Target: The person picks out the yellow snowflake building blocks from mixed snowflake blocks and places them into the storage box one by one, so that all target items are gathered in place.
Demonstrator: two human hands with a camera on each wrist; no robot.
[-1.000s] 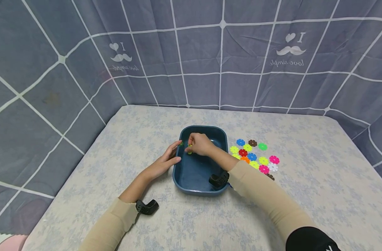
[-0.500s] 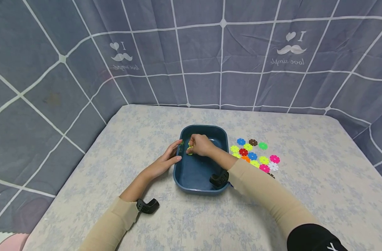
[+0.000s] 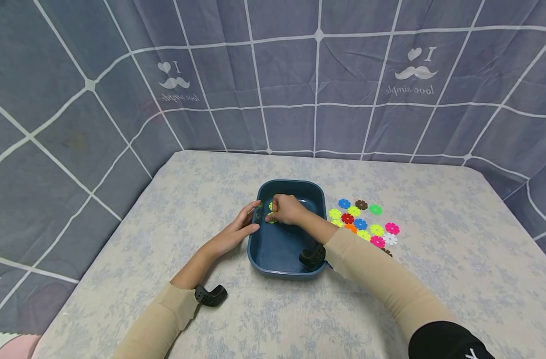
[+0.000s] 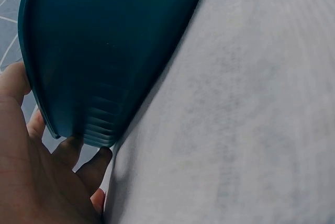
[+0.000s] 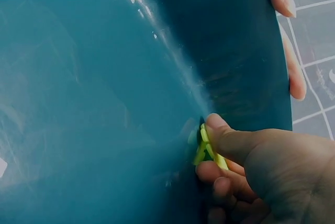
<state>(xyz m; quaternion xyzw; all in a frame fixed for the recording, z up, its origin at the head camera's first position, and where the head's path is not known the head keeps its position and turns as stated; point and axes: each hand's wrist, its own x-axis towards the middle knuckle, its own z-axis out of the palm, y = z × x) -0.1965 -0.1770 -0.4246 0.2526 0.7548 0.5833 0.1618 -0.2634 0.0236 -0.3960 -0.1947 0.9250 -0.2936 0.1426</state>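
Right hand pinches yellow discs in the tub; left hand, fingers spread, touches its left edge; loose discs still lie outside.

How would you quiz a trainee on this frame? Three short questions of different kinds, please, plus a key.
1. Multiple choice: what colour is the plastic that the right hand pinches inside the blue bin? a) red, b) white, c) yellow-green.
2. True or false: the left hand is lying on the loose discs.
3. Fill in: in the head view, the loose flower-shaped discs lie on the table to the ____ of the bin.

Key: 1. c. 2. False; the left hand touches the bin. 3. right.
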